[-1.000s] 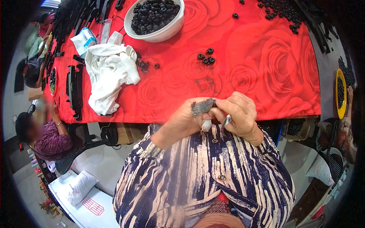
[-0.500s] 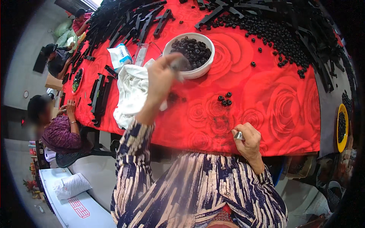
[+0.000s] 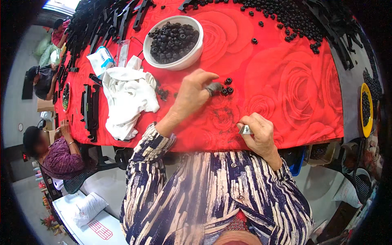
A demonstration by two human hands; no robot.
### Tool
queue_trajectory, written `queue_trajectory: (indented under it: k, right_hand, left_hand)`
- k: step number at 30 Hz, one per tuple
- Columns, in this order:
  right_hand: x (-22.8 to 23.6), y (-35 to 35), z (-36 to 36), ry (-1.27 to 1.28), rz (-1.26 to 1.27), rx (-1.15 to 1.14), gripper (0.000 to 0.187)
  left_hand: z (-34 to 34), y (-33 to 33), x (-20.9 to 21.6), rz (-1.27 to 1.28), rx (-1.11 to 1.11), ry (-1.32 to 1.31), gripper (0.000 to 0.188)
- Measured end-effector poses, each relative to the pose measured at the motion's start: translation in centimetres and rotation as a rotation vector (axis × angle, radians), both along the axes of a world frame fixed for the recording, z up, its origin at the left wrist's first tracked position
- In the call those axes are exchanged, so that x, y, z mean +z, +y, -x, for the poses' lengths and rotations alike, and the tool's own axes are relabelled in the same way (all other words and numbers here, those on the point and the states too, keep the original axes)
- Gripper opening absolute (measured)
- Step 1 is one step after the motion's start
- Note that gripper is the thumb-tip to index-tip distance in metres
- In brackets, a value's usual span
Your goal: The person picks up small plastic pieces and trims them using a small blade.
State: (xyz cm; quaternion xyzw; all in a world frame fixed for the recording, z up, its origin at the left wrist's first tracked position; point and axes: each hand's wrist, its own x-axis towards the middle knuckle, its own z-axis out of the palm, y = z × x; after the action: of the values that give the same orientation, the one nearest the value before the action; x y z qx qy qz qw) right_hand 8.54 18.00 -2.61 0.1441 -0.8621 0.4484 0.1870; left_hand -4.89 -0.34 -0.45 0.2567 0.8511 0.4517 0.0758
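Note:
My left hand (image 3: 195, 94) reaches over the red cloth with its fingers apart, a grey cover on one of them. Close to its fingertips lies a small cluster of round black plastic parts (image 3: 230, 90), each with a hole. My right hand (image 3: 261, 134) is closed near the table's front edge. Out of its grip pokes the silvery tip of a small metal blade (image 3: 246, 130); the rest is hidden by the fingers. Beyond my left hand stands a white bowl (image 3: 195, 51) heaped with the same black parts (image 3: 173, 43). Dark crumbs (image 3: 222, 116) dot the cloth between my hands.
A crumpled white cloth (image 3: 126, 98) lies left of my left hand, with long black strips (image 3: 90, 108) beside it. More black parts (image 3: 281, 24) spread at the far right. A yellow tray (image 3: 366, 128) stands at the right. Other people (image 3: 61, 153) sit along the left side.
My left hand has come from the bowl's rim down and right to the small cluster of black parts. My right hand keeps hold of the blade. The whole view has shifted somewhat.

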Motion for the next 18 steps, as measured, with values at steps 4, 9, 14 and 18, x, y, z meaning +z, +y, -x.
queue_trajectory:
  k: [4,9,14,18]
  right_hand:
    - [-0.3,0.1,-0.1,0.015,0.02,-0.01,0.021]
    - [-0.3,0.1,0.0,0.006,0.036,-0.011,0.022]
    - [-0.4,0.2,0.0,0.001,0.022,-0.008,0.024]
    - [-0.5,0.3,0.0,0.0,0.024,-0.002,0.025]
  left_hand:
    - [-0.3,0.5,-0.3,0.035,-0.114,-0.074,0.025]
    - [0.4,0.4,-0.5,0.111,-0.149,-0.056,0.026]
    - [0.7,-0.1,-0.7,0.145,-0.224,0.116,0.021]
    - [-0.2,-0.5,-0.3,0.199,-0.172,-0.012,0.026]
